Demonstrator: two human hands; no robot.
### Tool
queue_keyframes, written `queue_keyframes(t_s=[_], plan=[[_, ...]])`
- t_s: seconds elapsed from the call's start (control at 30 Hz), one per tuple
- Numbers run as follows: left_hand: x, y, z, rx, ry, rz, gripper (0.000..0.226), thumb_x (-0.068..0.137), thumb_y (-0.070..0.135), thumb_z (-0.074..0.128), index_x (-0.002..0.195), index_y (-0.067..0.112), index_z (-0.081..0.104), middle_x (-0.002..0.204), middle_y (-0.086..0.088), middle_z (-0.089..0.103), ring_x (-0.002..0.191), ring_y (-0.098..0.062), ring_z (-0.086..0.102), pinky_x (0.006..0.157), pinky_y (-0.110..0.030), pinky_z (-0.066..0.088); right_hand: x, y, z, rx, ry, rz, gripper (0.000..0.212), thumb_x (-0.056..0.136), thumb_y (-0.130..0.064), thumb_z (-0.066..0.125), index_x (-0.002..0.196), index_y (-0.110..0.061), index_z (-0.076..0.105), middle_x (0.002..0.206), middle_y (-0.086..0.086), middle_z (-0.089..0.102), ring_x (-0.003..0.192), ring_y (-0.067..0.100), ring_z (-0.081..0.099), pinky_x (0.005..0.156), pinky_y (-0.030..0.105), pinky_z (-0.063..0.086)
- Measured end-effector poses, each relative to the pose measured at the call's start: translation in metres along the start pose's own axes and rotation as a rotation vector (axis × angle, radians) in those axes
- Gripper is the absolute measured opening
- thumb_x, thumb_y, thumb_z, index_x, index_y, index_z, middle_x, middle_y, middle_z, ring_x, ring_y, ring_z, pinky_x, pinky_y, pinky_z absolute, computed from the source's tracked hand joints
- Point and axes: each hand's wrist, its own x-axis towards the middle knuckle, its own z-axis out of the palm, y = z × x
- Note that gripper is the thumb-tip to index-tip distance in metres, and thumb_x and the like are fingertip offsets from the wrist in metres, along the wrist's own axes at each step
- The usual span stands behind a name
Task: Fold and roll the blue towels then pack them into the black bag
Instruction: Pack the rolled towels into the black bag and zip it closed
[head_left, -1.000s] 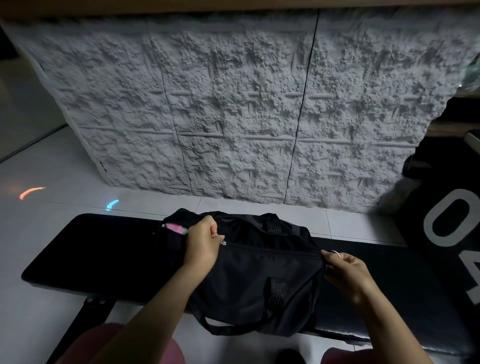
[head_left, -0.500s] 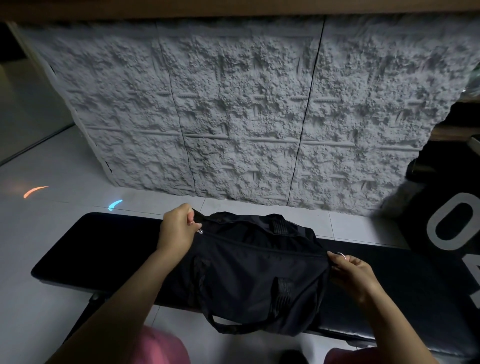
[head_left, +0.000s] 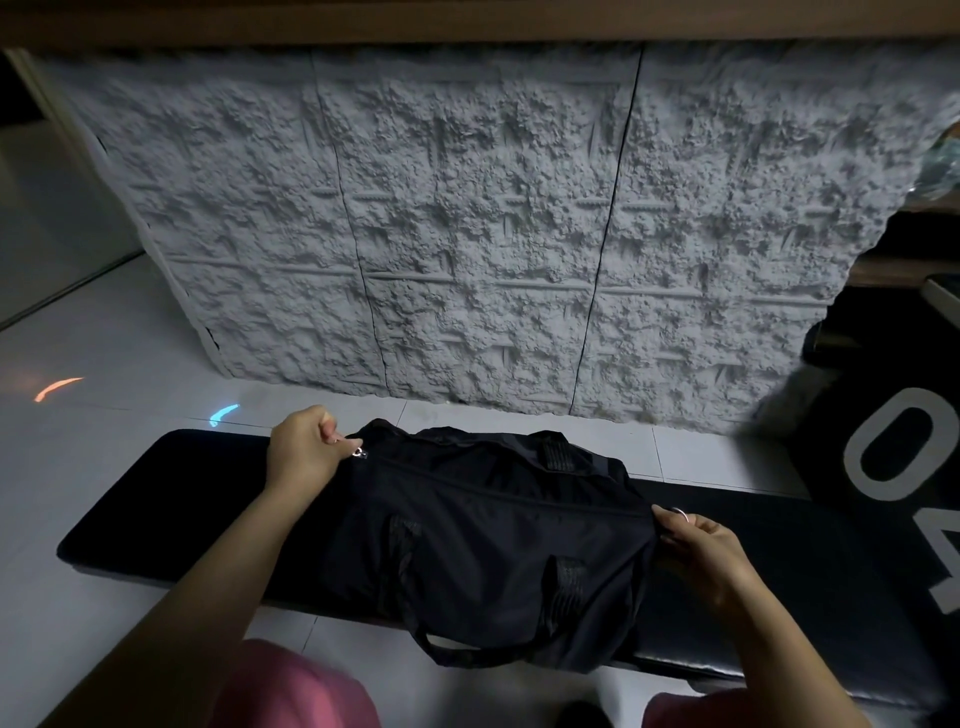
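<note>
Pinching the black duffel bag taut at its right end on the bench, the right hand should let the left hand, pinching the zipper pull, draw straight along the track.

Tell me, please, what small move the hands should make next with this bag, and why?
Probably let go of the zipper pull: the left hand pinches it at the black bag's far left end, the zip looks closed along its length, and the right hand grips the opposite end.
</note>
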Motion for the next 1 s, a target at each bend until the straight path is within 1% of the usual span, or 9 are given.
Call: queue_keyframes(t_s=[0.1, 0.27, 0.47, 0.57, 0.6, 0.7, 0.77, 0.9, 1.0], plan=[[0.004, -0.002, -0.009, 0.007, 0.038, -0.047, 0.043, 0.070, -0.002, 0.076, 0.058, 0.011, 0.036, 0.057, -0.001, 0.049, 0.051, -0.012, 0.043, 0.053, -0.024, 0.035, -0.001, 0.001, -0.001, 0.000, 0.013, 0.002, 0.023, 0.084, -0.005, 0.065, 0.068, -0.012, 0.051, 0.063, 0.007, 0.070, 0.055, 0.014, 0.068, 0.052, 0.022, 0.056], [0.008, -0.009, -0.013, -0.013, 0.047, -0.081, 0.045, 0.069, -0.002, 0.077, 0.058, 0.010, 0.036, 0.055, 0.001, 0.045, 0.053, -0.015, 0.037, 0.053, -0.023, 0.033, -0.001, 0.002, 0.000, 0.006, 0.019, 0.001, 0.023, 0.085, -0.005, 0.065, 0.068, -0.012, 0.050, 0.061, 0.007, 0.069, 0.054, 0.014, 0.067, 0.051, 0.022, 0.056], [0.013, -0.026, -0.008, -0.056, 0.052, -0.149, 0.047, 0.069, 0.000, 0.079, 0.058, 0.012, 0.034, 0.066, -0.012, 0.054, 0.065, -0.019, 0.045, 0.063, -0.028, 0.039, 0.001, 0.004, -0.002, -0.016, 0.022, 0.006, 0.020, 0.080, -0.009, 0.070, 0.070, -0.013, 0.054, 0.071, 0.012, 0.071, 0.060, 0.018, 0.069, 0.059, 0.026, 0.057], [0.014, -0.033, -0.004, -0.100, 0.035, -0.229, 0.047, 0.071, 0.001, 0.078, 0.058, 0.012, 0.034, 0.066, -0.010, 0.052, 0.066, -0.018, 0.043, 0.061, -0.027, 0.038, 0.001, 0.005, -0.003, -0.029, 0.022, 0.018, 0.019, 0.076, -0.013, 0.074, 0.071, -0.013, 0.056, 0.077, 0.014, 0.070, 0.066, 0.022, 0.068, 0.066, 0.030, 0.055], [0.015, -0.035, -0.004, -0.141, 0.028, -0.273, 0.045, 0.071, 0.001, 0.078, 0.059, 0.012, 0.036, 0.069, -0.010, 0.053, 0.069, -0.018, 0.046, 0.064, -0.028, 0.042, 0.000, 0.005, -0.003, -0.036, 0.020, 0.020, 0.018, 0.075, -0.014, 0.075, 0.071, -0.013, 0.057, 0.079, 0.015, 0.069, 0.069, 0.023, 0.067, 0.069, 0.031, 0.055], [0.018, -0.040, -0.001, -0.322, -0.016, -0.419, 0.040, 0.074, -0.002, 0.075, 0.062, 0.012, 0.039, 0.086, -0.015, 0.057, 0.083, -0.022, 0.056, 0.076, -0.036, 0.052, 0.002, 0.007, -0.004, -0.023, 0.045, 0.033, 0.014, 0.075, -0.013, 0.074, 0.080, -0.009, 0.061, 0.077, 0.012, 0.072, 0.067, 0.021, 0.069, 0.064, 0.030, 0.057], [0.018, -0.040, 0.001, -0.367, -0.012, -0.458, 0.037, 0.074, -0.002, 0.075, 0.064, 0.012, 0.042, 0.082, -0.014, 0.055, 0.083, -0.024, 0.057, 0.070, -0.033, 0.053, 0.004, 0.009, -0.003, -0.016, 0.075, 0.043, 0.010, 0.079, -0.010, 0.072, 0.080, -0.008, 0.062, 0.072, 0.009, 0.072, 0.063, 0.019, 0.069, 0.063, 0.030, 0.055], [0.008, -0.028, 0.004, -0.273, 0.025, -0.374, 0.021, 0.075, 0.001, 0.076, 0.072, 0.008, 0.056, 0.070, -0.009, 0.058, 0.068, -0.023, 0.056, 0.062, -0.024, 0.046, 0.009, 0.012, -0.002, -0.108, 0.150, 0.008, 0.021, 0.082, -0.009, 0.071, 0.071, -0.011, 0.053, 0.070, 0.013, 0.063, 0.064, 0.025, 0.059, 0.064, 0.033, 0.050], [-0.005, -0.018, 0.005, -0.042, 0.067, -0.178, 0.009, 0.079, 0.005, 0.071, 0.079, 0.009, 0.062, 0.078, -0.009, 0.063, 0.075, -0.025, 0.060, 0.068, -0.027, 0.043, 0.012, 0.014, 0.000, -0.289, 0.217, -0.078, 0.027, 0.082, -0.015, 0.073, 0.069, -0.012, 0.050, 0.070, 0.017, 0.061, 0.060, 0.024, 0.057, 0.063, 0.036, 0.049]])
